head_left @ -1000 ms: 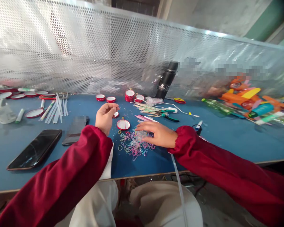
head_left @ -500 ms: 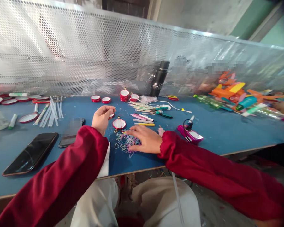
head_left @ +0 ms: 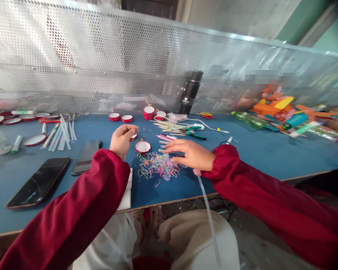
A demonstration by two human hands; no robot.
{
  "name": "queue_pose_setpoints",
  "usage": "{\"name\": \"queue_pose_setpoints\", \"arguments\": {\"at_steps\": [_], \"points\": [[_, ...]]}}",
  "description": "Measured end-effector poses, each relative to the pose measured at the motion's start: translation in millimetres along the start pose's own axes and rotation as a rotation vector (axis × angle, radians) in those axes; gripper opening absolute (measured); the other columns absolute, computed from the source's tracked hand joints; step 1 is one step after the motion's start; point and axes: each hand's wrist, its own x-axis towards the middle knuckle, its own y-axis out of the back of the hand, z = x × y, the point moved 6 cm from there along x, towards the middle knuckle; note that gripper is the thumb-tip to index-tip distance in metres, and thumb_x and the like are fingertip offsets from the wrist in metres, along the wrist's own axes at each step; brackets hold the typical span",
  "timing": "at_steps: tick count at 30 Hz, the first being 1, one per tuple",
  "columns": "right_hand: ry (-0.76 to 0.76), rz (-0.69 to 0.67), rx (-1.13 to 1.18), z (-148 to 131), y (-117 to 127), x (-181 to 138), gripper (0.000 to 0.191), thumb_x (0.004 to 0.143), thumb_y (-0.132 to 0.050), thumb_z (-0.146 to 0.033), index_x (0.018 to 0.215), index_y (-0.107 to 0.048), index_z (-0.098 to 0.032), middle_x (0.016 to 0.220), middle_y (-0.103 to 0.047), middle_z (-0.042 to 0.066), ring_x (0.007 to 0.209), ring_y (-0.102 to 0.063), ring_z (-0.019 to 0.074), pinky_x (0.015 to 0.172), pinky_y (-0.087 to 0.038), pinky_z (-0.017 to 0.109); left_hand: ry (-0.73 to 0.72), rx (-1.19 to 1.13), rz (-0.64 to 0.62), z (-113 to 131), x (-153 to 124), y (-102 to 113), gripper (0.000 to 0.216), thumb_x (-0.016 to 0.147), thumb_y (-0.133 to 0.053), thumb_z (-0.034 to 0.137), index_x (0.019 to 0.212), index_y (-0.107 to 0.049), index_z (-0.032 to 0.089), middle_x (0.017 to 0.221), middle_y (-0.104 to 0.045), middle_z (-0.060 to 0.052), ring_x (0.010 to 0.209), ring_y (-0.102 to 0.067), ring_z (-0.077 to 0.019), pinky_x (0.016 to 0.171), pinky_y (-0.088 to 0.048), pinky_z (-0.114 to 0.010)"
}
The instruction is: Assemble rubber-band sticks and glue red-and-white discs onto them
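Note:
My left hand (head_left: 122,141) is raised over the table with thumb and fingertips pinched together. A small red-and-white round piece (head_left: 134,137) shows just behind the fingertips; whether they hold it I cannot tell. To the right of that hand lies a red-rimmed toy drum (head_left: 142,146) with a white face and a small fitting at its top. My right hand (head_left: 190,153) has its fingers stretched leftward, apart, over several pens (head_left: 163,143) and the edge of a pile of coloured rubber bands (head_left: 159,165). Nothing is seen gripped in it.
Two phones (head_left: 39,183) lie at left, near clear plastic strips (head_left: 60,135) and more red-rimmed drums (head_left: 35,140). Behind stand a black flask (head_left: 190,93), green-handled pliers (head_left: 195,135) and stacked drums (head_left: 149,112). Colourful toys (head_left: 276,108) lie at right, before a perforated metal screen (head_left: 101,56).
My right hand has moved right and slightly away from me, off the rubber bands, uncovering most of the pile. My left hand keeps its pinch in nearly the same place.

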Motion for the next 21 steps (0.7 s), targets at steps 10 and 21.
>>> {"name": "queue_pose_setpoints", "arguments": {"at_steps": [10,21], "points": [[-0.207,-0.113,-0.208,-4,-40,-22,0.033,0.086,-0.061,-0.017,0.119,-0.067,-0.018,0.115,-0.067,0.011,0.110,-0.062,0.0241,0.098,-0.047,0.038,0.020,-0.014,0.020,-1,2,2,0.021,0.067,-0.069,0.032,0.081,-0.068,0.017,0.086,-0.069,-0.005,0.073,-0.059,-0.0125,0.059,-0.039,-0.021],[0.137,-0.081,-0.075,-31,-55,14,0.047,0.081,-0.072,-0.038,0.126,-0.064,-0.026,0.134,-0.055,0.012,0.124,-0.051,0.0278,0.106,-0.041,0.048,0.026,-0.013,0.055,1,2,7,0.015,0.069,-0.066,0.028,0.079,-0.068,0.017,0.086,-0.069,-0.005,0.072,-0.059,-0.0118,0.058,-0.039,-0.020]]}}
